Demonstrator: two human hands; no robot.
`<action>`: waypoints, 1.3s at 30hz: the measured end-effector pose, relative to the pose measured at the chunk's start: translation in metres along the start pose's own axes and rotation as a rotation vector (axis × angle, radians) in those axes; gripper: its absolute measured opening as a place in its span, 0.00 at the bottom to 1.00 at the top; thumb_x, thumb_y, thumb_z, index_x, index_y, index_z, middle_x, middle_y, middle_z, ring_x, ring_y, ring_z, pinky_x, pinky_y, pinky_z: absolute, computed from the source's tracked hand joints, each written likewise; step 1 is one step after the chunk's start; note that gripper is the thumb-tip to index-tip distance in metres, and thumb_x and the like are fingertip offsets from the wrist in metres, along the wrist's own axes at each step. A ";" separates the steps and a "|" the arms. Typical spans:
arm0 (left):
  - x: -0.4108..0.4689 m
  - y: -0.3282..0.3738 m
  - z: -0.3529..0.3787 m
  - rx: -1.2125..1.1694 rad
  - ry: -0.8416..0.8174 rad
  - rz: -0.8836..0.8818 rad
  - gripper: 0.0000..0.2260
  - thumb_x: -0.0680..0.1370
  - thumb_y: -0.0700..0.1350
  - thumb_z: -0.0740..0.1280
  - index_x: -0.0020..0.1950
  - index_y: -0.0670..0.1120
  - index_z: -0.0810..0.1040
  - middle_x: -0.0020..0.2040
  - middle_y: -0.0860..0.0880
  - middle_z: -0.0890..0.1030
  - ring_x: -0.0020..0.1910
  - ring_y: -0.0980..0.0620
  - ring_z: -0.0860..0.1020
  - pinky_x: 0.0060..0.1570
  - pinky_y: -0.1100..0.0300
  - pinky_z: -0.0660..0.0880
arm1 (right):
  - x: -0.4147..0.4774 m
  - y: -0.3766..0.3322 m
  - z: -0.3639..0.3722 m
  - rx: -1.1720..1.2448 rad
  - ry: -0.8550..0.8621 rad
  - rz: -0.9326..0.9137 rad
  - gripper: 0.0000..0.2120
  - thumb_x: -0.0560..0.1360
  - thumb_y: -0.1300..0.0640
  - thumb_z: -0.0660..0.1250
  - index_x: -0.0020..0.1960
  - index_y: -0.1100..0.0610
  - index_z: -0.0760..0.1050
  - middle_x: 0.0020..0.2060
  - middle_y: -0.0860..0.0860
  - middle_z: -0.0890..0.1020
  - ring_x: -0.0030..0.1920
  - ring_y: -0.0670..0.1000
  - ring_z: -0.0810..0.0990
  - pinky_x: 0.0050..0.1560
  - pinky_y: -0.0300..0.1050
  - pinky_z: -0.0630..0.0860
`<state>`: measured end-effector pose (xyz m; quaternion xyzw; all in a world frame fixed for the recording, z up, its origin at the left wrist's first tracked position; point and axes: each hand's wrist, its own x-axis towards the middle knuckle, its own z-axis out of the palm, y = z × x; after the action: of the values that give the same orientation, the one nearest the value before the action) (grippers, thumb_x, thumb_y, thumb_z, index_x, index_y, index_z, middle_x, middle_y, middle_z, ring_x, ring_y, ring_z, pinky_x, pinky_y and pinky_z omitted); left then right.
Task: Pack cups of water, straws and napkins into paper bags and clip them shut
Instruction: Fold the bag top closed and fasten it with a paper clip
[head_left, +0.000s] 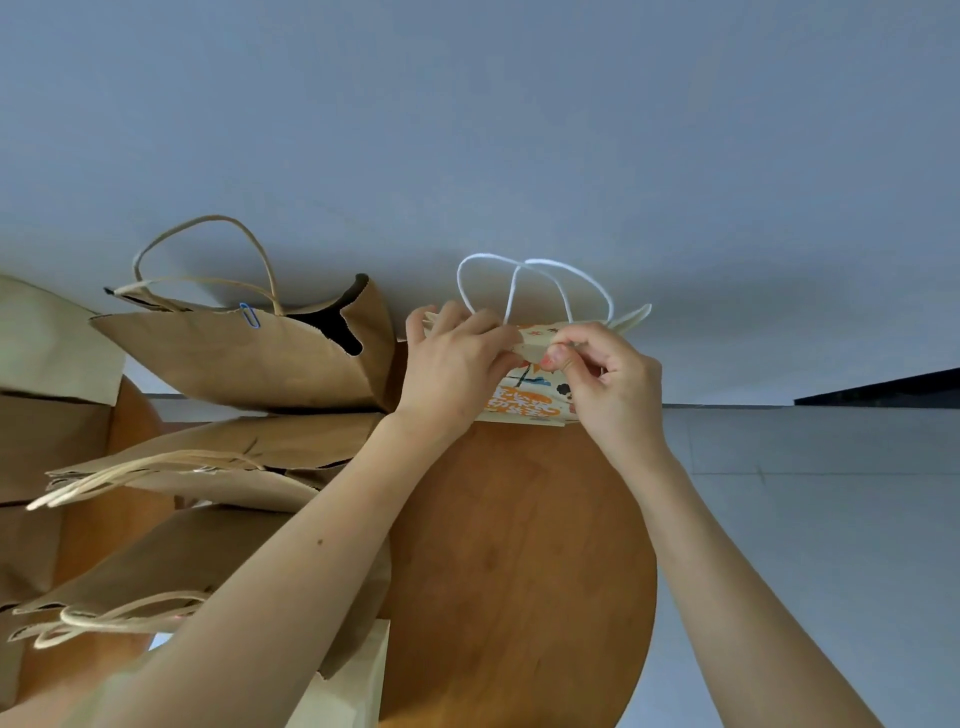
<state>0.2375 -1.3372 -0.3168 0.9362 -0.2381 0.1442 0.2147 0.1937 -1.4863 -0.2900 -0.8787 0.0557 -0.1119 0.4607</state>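
Note:
A cream paper bag (530, 400) with orange print and white cord handles (535, 286) stands at the far edge of the round wooden table (519, 545). My left hand (457, 364) pinches the bag's top edge from the left. My right hand (608, 384) pinches the same folded edge from the right, thumb and forefinger pressed together; any clip between them is hidden. A brown paper bag (234, 358) stands to the left, its top held by a blue paper clip (249, 315) and partly gaping at its right end.
Several more brown paper bags with twisted handles lie and stand along the left side (208, 467), (156, 587). A grey wall rises behind the table. Pale floor tiles (805, 519) show to the right.

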 end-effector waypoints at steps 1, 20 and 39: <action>-0.001 0.001 0.001 -0.020 0.017 -0.003 0.11 0.73 0.52 0.61 0.39 0.50 0.82 0.37 0.54 0.79 0.37 0.45 0.76 0.45 0.44 0.71 | 0.001 0.001 0.001 -0.010 -0.001 0.003 0.05 0.73 0.57 0.64 0.42 0.49 0.78 0.34 0.45 0.82 0.36 0.49 0.80 0.35 0.52 0.77; -0.003 -0.003 0.008 -0.227 0.054 -0.036 0.12 0.76 0.48 0.60 0.43 0.48 0.83 0.39 0.52 0.80 0.42 0.53 0.66 0.44 0.49 0.61 | 0.013 -0.001 0.009 -0.177 -0.037 0.042 0.02 0.71 0.57 0.70 0.41 0.53 0.82 0.36 0.39 0.73 0.43 0.51 0.75 0.38 0.47 0.73; -0.006 0.002 0.004 -0.263 0.038 -0.038 0.11 0.76 0.50 0.63 0.41 0.48 0.83 0.38 0.53 0.79 0.42 0.54 0.67 0.46 0.51 0.59 | 0.007 0.000 0.006 -0.061 0.044 0.039 0.03 0.71 0.57 0.70 0.42 0.54 0.83 0.33 0.34 0.76 0.34 0.40 0.76 0.35 0.29 0.68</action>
<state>0.2317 -1.3381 -0.3218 0.9013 -0.2332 0.1254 0.3429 0.2017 -1.4830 -0.2925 -0.8885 0.0862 -0.1208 0.4342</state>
